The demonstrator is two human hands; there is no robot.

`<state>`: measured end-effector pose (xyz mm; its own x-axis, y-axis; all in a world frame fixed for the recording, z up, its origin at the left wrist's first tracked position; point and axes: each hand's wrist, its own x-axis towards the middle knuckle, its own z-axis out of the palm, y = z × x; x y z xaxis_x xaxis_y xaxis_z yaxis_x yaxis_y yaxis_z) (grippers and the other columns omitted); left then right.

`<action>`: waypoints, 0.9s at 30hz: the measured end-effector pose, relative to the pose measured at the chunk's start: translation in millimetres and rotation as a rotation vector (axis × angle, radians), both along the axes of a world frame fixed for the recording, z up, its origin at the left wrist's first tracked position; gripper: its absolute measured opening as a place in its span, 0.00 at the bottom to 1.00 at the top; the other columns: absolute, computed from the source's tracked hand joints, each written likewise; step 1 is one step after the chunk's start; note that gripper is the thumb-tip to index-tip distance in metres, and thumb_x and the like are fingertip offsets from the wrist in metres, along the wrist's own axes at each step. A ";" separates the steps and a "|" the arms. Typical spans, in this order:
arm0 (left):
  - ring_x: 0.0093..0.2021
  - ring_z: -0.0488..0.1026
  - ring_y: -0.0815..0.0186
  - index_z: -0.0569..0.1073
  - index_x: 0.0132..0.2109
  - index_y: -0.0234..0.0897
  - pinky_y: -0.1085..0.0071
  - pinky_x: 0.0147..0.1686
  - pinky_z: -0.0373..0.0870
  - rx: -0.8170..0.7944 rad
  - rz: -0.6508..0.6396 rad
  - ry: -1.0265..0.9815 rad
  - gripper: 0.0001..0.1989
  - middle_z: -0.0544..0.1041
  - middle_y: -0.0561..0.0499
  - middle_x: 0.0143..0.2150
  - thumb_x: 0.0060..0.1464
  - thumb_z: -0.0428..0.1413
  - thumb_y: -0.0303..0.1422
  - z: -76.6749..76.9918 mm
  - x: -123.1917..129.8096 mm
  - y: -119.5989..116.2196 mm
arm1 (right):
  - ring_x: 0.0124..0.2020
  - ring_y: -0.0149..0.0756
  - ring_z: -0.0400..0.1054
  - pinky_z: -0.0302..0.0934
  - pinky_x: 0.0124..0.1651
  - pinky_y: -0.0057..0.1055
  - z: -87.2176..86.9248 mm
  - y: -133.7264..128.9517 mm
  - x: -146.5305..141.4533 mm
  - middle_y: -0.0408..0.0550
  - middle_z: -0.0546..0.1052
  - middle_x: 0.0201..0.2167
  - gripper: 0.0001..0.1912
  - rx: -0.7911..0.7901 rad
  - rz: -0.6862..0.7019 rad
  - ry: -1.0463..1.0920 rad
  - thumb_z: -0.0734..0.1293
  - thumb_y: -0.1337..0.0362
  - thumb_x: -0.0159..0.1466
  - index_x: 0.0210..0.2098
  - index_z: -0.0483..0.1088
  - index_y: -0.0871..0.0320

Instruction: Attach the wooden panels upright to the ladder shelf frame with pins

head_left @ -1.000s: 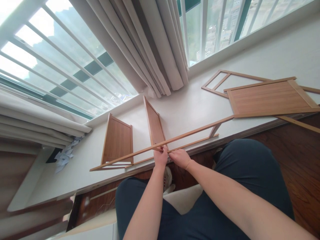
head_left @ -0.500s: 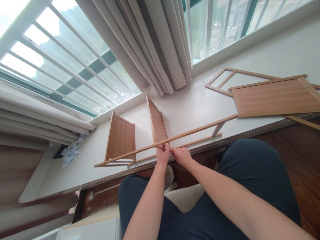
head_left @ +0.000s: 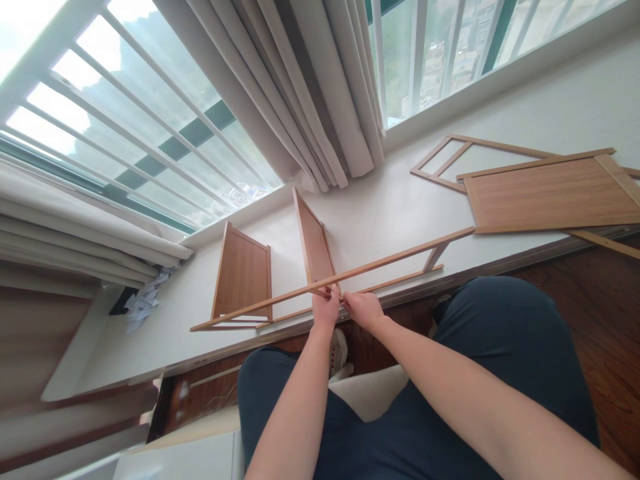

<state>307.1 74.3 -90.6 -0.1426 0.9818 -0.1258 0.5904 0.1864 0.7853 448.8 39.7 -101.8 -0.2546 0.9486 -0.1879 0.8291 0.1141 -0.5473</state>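
Note:
A long wooden side frame [head_left: 390, 260] stands on edge along the front of the white sill, with two wooden panels, a left one [head_left: 243, 275] and a middle one [head_left: 314, 241], rising behind it. My left hand [head_left: 326, 307] is closed round the frame where the middle panel meets it. Just to the right, my right hand [head_left: 363, 309] is closed with its fingertips pinched at the same joint; whatever they pinch is too small to make out.
On the right of the white sill [head_left: 390, 200] lie a loose wooden panel [head_left: 555, 195] and a thin slatted frame [head_left: 453, 160]. Crumpled papers [head_left: 145, 303] are at the left end. Curtains [head_left: 330, 87] hang behind. My knees are below the sill edge.

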 end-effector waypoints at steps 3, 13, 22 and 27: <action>0.23 0.74 0.65 0.69 0.26 0.40 0.71 0.27 0.71 -0.003 0.002 0.014 0.18 0.75 0.50 0.23 0.62 0.54 0.44 0.5 0.7 -0.4 | 0.46 0.45 0.80 0.65 0.46 0.33 1.8 1.0 -0.8 0.55 0.85 0.44 0.11 -0.007 -0.004 -0.005 0.63 0.60 0.74 0.49 0.75 0.55; 0.24 0.76 0.63 0.71 0.26 0.40 0.69 0.28 0.71 0.000 -0.013 0.040 0.17 0.76 0.50 0.24 0.62 0.54 0.43 8.9 1.0 -1.1 | 0.48 0.45 0.80 0.65 0.46 0.33 5.8 3.7 1.7 0.54 0.85 0.44 0.12 -0.026 0.011 -0.006 0.61 0.60 0.76 0.50 0.75 0.53; 0.25 0.76 0.63 0.72 0.27 0.40 0.70 0.30 0.70 0.016 -0.023 0.088 0.17 0.77 0.50 0.24 0.62 0.54 0.42 17.8 3.0 -4.0 | 0.49 0.44 0.79 0.65 0.47 0.32 11.1 3.2 4.3 0.53 0.85 0.46 0.10 -0.037 0.031 -0.006 0.63 0.60 0.75 0.50 0.74 0.54; 0.28 0.78 0.62 0.73 0.28 0.40 0.69 0.31 0.71 -0.001 -0.020 0.083 0.16 0.79 0.50 0.26 0.62 0.55 0.42 13.4 0.9 -9.6 | 0.48 0.45 0.80 0.65 0.47 0.33 12.0 -1.7 5.3 0.53 0.85 0.45 0.10 -0.045 0.035 -0.012 0.62 0.60 0.75 0.49 0.75 0.53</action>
